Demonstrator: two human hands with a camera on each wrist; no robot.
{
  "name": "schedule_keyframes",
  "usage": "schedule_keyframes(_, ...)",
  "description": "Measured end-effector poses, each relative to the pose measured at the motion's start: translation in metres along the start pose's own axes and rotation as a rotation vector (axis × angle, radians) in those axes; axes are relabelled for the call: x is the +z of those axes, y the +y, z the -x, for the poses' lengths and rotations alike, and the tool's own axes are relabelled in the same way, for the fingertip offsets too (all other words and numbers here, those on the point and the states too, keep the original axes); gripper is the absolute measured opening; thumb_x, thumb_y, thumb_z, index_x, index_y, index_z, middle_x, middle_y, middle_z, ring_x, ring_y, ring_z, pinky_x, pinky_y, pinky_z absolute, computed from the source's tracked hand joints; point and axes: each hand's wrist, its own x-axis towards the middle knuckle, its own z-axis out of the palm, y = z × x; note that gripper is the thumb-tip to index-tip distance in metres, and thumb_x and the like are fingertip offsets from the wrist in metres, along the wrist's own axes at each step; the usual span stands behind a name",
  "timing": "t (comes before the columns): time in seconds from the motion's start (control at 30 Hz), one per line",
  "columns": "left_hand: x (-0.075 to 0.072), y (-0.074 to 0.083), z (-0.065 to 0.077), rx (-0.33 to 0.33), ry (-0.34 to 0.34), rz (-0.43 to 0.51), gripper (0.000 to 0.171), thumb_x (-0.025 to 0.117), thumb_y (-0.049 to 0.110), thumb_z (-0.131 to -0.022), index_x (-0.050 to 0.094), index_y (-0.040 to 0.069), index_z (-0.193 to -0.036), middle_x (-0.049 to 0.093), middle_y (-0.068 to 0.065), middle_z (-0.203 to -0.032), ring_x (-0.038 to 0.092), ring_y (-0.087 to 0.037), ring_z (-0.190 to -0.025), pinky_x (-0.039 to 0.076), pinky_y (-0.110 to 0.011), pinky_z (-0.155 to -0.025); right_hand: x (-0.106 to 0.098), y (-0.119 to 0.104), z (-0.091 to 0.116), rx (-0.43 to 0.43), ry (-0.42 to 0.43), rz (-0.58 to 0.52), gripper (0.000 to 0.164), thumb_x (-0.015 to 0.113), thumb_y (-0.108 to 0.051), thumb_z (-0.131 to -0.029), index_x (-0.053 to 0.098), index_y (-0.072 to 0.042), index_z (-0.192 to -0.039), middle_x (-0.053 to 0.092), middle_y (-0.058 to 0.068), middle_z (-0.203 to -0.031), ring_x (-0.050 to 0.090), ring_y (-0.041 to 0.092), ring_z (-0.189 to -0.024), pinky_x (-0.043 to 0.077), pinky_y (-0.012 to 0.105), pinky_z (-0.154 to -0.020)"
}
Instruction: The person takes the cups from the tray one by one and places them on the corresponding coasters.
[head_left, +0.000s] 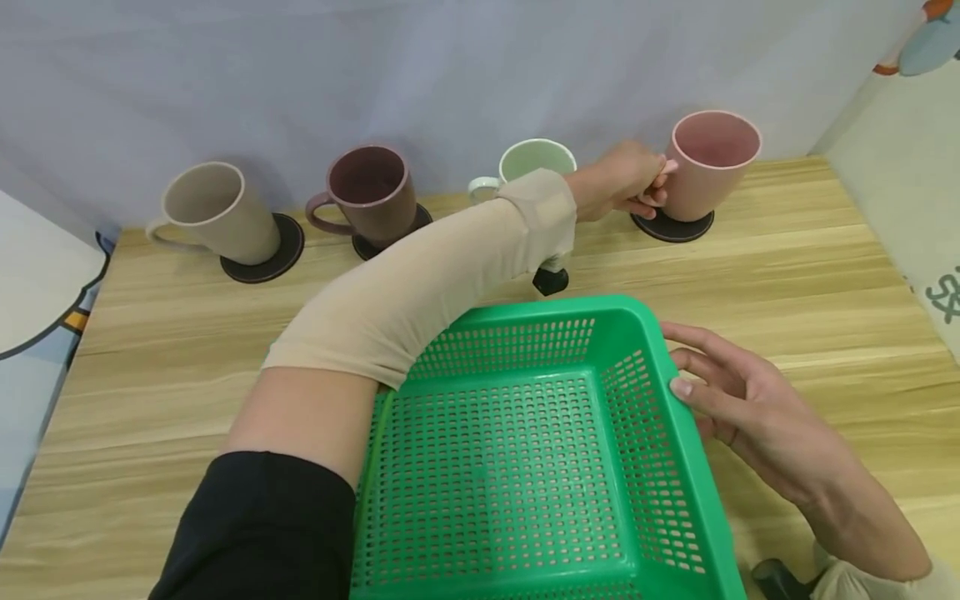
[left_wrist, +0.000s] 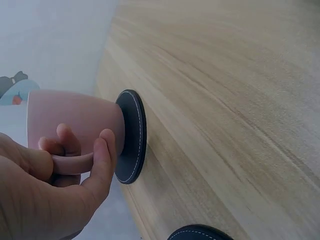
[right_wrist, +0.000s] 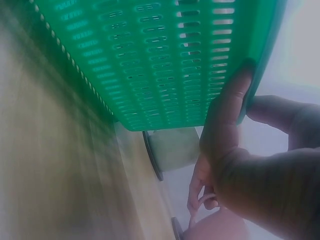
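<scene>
At the right end of a row of mugs, my left hand [head_left: 626, 179] grips the handle of a pink mug [head_left: 708, 171], the arm crossing over the basket. In the left wrist view, fingers curl round that handle, and the mug's base meets a black round coaster [left_wrist: 131, 137] with pale stitching. A green perforated plastic basket [head_left: 480, 467] lies in front, nothing in it in the visible part. My right hand [head_left: 742, 408] holds the basket's right rim, thumb on top of the edge and fingers against the outer wall. The left sleeve hides part of the basket's far rim.
Along the back stand a beige mug [head_left: 221, 212], a brown-mauve mug [head_left: 375, 196] and a pale green mug [head_left: 536, 158]; coasters show under the first two. Behind them hangs a pale cloth [head_left: 450, 67]. The wooden tabletop [head_left: 810, 275] reaches left and right of the basket.
</scene>
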Motion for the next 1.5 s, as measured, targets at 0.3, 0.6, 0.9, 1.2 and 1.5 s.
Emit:
schedule_keyframes(0.3, -0.001, -0.002, 0.002, -0.029, 0.074, -0.011, 0.041, 0.043, 0.02, -0.106, 0.048, 0.005, -0.068, 0.055, -0.003, -0.066, 0.055, -0.012, -0.062, 0.059, -0.028, -0.079, 0.001, -0.001, -0.003, 0.002, -0.001, 0.014, 0.055, 0.038, 0.006, -0.103, 0.026, -0.007, -0.154, 0.058, 0.011, -0.132, 0.069, 0.015, -0.101, 0.06, 0.029, -0.076)
schedule_keyframes(0.6, -0.003, -0.002, 0.002, -0.028, 0.081, -0.003, 0.041, 0.045, 0.022, -0.106, 0.048, 0.006, -0.068, 0.056, -0.003, -0.067, 0.055, -0.013, -0.062, 0.059, -0.028, -0.078, 0.001, -0.002, -0.003, 0.008, 0.005, 0.02, 0.055, 0.038, 0.005, -0.103, 0.025, -0.008, -0.155, 0.057, 0.011, -0.133, 0.068, 0.014, -0.101, 0.06, 0.029, -0.076)
schedule_keyframes(0.9, -0.004, -0.002, 0.002, -0.022, 0.085, -0.029, 0.041, 0.043, 0.022, -0.106, 0.05, 0.006, -0.069, 0.055, -0.002, -0.069, 0.056, -0.012, -0.063, 0.059, -0.028, -0.078, 0.001, -0.001, -0.003, 0.031, 0.02, 0.013, 0.055, 0.039, 0.004, -0.103, 0.024, -0.009, -0.155, 0.058, 0.011, -0.133, 0.069, 0.017, -0.103, 0.061, 0.036, -0.079)
schedule_keyframes(1.2, -0.009, -0.002, 0.006, -0.012, 0.084, -0.005, 0.041, 0.038, 0.022, -0.108, 0.05, 0.006, -0.072, 0.055, -0.003, -0.071, 0.055, -0.015, -0.071, 0.057, -0.028, -0.074, 0.001, -0.002, -0.004, 0.02, 0.012, 0.0, 0.055, 0.038, 0.005, -0.103, 0.024, -0.009, -0.155, 0.058, 0.009, -0.131, 0.07, 0.016, -0.102, 0.062, 0.035, -0.077)
schedule_keyframes(1.5, -0.012, 0.0, 0.004, -0.042, 0.063, -0.027, 0.043, 0.038, 0.027, -0.108, 0.05, 0.006, -0.072, 0.056, -0.003, -0.07, 0.057, -0.014, -0.072, 0.059, -0.028, -0.079, -0.002, -0.003, -0.006, 0.011, -0.004, 0.005, 0.055, 0.038, 0.005, -0.103, 0.025, -0.008, -0.155, 0.058, 0.011, -0.131, 0.07, 0.018, -0.102, 0.062, 0.038, -0.077)
